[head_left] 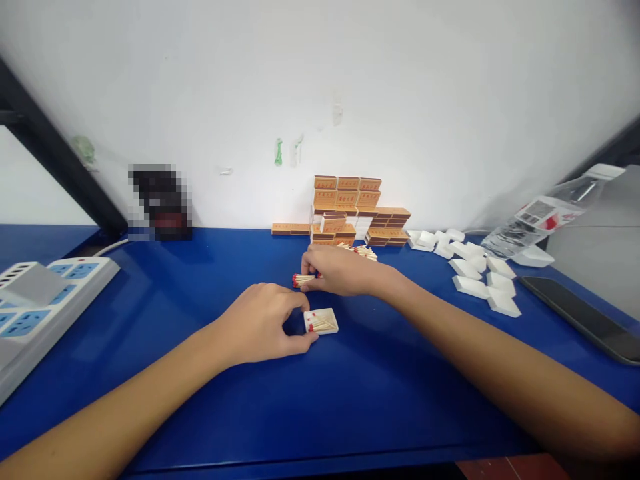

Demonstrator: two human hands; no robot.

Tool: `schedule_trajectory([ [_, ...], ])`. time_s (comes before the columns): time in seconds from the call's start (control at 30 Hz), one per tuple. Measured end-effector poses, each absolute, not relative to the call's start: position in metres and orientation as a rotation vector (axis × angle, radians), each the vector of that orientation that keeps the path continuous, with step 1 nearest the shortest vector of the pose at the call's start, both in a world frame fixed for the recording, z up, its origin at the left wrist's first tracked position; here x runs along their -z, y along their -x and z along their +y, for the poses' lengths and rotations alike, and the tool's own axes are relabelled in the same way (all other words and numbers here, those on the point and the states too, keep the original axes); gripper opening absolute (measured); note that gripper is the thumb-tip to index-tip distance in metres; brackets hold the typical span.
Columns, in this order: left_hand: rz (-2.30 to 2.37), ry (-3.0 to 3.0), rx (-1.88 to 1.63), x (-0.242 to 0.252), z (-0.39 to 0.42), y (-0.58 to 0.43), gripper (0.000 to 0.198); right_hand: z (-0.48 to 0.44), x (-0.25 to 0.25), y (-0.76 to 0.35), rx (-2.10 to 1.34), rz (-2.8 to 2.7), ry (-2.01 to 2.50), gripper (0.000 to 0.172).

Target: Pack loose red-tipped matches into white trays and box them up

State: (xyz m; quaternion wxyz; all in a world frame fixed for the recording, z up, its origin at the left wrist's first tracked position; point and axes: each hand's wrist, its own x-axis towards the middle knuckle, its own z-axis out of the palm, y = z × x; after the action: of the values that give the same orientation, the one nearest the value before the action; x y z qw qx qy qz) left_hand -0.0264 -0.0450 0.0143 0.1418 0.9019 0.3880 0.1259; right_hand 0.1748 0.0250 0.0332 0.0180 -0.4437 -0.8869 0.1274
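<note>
My left hand [265, 323] grips a small white matchbox tray [331, 313] between thumb and forefinger, flat on the blue table. Several red-tipped matches [324, 326] lie inside the tray. Just behind it, my right hand [340, 270] is closed on a bundle of matches [303, 280], their red heads pointing left. Beyond the right hand is a loose pile of matches [364, 251], partly hidden by that hand. Orange and brown matchboxes [347, 198] are stacked against the wall behind the pile.
White empty trays [470, 287] are scattered at the right, near a clear plastic bottle [550, 210] leaning there and a dark phone [583, 317]. A power strip [75, 287] lies at the left on the blue table [240, 413]. A pixelated dark object [163, 203] stands by the wall.
</note>
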Motion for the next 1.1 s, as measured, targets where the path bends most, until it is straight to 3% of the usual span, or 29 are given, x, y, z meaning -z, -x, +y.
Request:
schedule_trajectory([
  [0.17, 1.118, -2.615, -0.346, -0.013, -0.044, 0.027, 0.027, 0.022, -0.038, -0.171, -0.441, -2.819, 1.454, 0.030],
  [0.57, 1.112, -2.609, -0.371, -0.017, -0.043, 0.027, 0.026, 0.001, -0.042, -0.195, -0.252, -2.861, 1.387, 0.025],
  [0.83, 1.092, -2.599, -0.423, -0.013, -0.043, 0.026, 0.025, -0.018, -0.042, -0.225, -0.480, -2.769, 1.277, 0.031],
  [1.1, 1.062, -2.598, -0.464, -0.009, -0.041, 0.025, 0.026, -0.045, -0.038, -0.209, -0.648, -2.767, 1.238, 0.022],
])
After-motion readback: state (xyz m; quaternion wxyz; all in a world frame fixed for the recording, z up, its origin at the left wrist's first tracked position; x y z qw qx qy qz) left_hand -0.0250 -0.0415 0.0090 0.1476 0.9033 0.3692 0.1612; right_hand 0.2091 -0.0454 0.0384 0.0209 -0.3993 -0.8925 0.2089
